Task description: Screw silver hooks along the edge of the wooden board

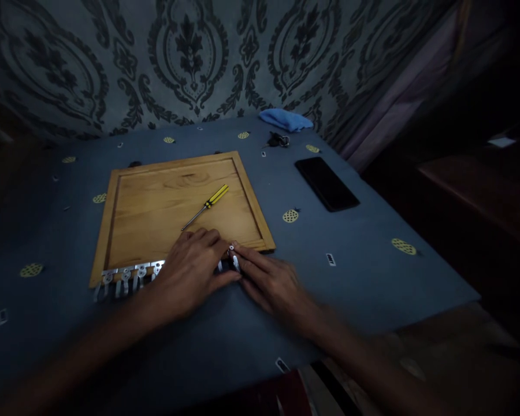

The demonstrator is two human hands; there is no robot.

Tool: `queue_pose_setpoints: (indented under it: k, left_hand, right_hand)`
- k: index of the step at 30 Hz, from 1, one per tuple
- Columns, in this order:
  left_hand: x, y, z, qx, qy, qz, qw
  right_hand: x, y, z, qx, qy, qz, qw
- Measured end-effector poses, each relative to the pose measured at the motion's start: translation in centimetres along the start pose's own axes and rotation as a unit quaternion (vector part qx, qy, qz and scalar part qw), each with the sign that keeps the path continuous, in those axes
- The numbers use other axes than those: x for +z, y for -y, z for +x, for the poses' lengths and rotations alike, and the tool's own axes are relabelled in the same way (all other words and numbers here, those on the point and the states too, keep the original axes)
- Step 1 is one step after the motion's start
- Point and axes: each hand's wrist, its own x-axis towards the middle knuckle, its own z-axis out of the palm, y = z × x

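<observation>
A framed wooden panel (156,199) lies flat on the table. A metal hook rail (130,271) with several hooks runs along its near edge, its middle hidden by my left hand (193,268). That hand is closed over the rail, with the thumb stretched toward the right end. Fingers of my right hand (275,277) are closed on the rail's right end, where a shiny hook (234,261) shows between the two hands. On the panel, just beyond my left hand, lies a yellow and black screwdriver (208,205), its tip pointing back toward me.
A black phone (327,184) rests on the table to the right of the panel. Keys (278,140) and a blue cloth (286,119) lie near the patterned wall covering (190,58). The blue tablecloth (364,277) has pineapple prints; the table's right edge drops into shadow.
</observation>
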Motion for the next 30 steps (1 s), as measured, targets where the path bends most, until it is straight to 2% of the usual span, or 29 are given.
queue_pose_setpoints:
  k: [3,6,9,12,15,20,25,28,30]
  left_hand:
    - [-1.4,1.5,0.2,-0.008,-0.009,-0.050,0.999]
    - [-2.9,3.8,1.4,-0.044,-0.089,-0.085,0.991]
    - [-3.6,5.3,3.8,-0.078,-0.115,-0.071,0.988]
    - [-3.2,5.5,6.4,-0.098,-0.091,-0.004,0.991]
    - [-2.4,5.1,7.9,-0.117,-0.087,0.018,0.989]
    - [-1.8,5.5,8.6,-0.130,-0.087,0.011,0.988]
    - [-2.2,6.0,8.3,-0.117,-0.103,-0.033,0.987]
    - [-2.8,4.9,7.1,-0.085,-0.121,-0.135,0.980]
    - [-2.9,3.6,5.9,-0.044,-0.147,-0.322,0.934]
  right_hand:
    - [-0.1,0.0,0.0,0.009,0.014,-0.002,1.000]
    - [-0.2,0.1,0.1,0.010,0.022,0.000,1.000]
    - [-0.2,0.1,0.2,0.010,0.021,0.003,1.000]
    - [-0.2,0.1,0.3,0.012,0.017,-0.004,1.000]
    - [-0.2,0.1,0.4,0.009,0.017,-0.006,1.000]
    - [-0.1,0.1,0.3,0.012,0.016,-0.001,1.000]
    - [0.1,-0.1,0.1,0.012,0.016,0.016,1.000]
    - [0.1,0.0,0.2,-0.001,0.003,0.013,1.000]
    - [0.0,0.0,0.3,0.000,0.002,0.010,1.000]
